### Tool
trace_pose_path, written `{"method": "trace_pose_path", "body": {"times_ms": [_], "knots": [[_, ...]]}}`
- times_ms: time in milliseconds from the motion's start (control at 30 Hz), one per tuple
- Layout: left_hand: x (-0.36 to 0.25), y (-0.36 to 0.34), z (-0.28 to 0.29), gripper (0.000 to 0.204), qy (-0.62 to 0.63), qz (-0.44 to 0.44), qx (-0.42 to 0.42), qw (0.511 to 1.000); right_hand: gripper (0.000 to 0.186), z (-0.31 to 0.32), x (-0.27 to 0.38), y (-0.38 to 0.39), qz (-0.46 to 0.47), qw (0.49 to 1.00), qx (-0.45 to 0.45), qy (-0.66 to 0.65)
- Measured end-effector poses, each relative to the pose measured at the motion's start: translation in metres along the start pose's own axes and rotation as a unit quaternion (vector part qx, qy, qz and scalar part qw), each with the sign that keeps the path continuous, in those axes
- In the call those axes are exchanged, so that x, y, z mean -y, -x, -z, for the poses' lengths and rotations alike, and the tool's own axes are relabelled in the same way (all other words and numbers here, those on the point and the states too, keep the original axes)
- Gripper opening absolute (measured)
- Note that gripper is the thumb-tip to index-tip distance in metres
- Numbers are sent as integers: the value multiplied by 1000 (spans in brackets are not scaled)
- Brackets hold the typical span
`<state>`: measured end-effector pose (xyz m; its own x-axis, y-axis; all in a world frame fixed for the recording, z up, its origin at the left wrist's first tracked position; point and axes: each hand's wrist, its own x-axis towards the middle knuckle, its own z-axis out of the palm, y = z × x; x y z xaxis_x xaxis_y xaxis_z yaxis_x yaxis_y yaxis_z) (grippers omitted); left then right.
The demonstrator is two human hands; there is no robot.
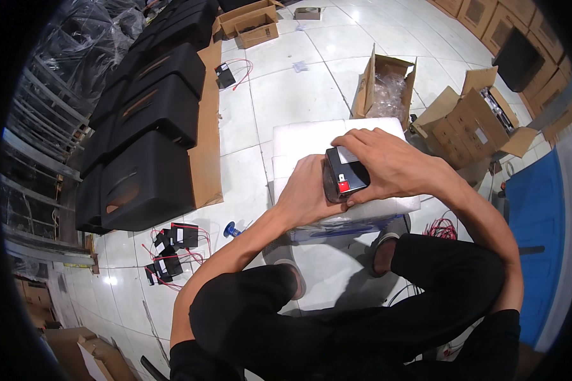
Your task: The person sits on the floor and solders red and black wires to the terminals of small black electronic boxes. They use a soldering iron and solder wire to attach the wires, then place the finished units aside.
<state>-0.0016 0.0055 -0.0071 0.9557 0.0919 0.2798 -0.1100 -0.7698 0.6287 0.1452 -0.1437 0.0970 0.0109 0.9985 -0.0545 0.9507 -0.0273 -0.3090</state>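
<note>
A black block-shaped battery (356, 173) with a metal tab terminal, a red terminal cover and a pale label is held between both my hands, over a white foam block (287, 136) in front of my knees. My left hand (304, 190) is closed along its left side and lower edge. From the right, my right hand (394, 164) wraps over its top and right side, thumb at the near corner. Part of the battery's far side is hidden under my right fingers. I cannot tell whether it rests on the foam.
Black moulded cases (149, 181) line the left side on cardboard. Black packs with red wires (178, 238) lie near a blue spool (232, 229). Open cardboard boxes (362, 89) stand ahead and right, a bundle of red wires (440, 230) by my right knee, a blue panel (531, 222) at right.
</note>
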Motion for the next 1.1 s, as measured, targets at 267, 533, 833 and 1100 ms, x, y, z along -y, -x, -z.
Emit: {"method": "trace_pose_path", "body": {"times_ms": [267,533,833,1100], "knots": [[-8,-3,2,79,-26,-3,-6,1000,90,-1,-3,14,6,995,-100,5],[0,-2,-2,42,-42,16,-35,998,79,26,2,41,-89,960,-232,-132],[11,-4,-7,15,248,181,-319,897,76,21,-10,43,-245,912,-328,16],[20,5,-6,24,237,172,-299,908,76,-8,-6,18,-224,958,-177,12]]}}
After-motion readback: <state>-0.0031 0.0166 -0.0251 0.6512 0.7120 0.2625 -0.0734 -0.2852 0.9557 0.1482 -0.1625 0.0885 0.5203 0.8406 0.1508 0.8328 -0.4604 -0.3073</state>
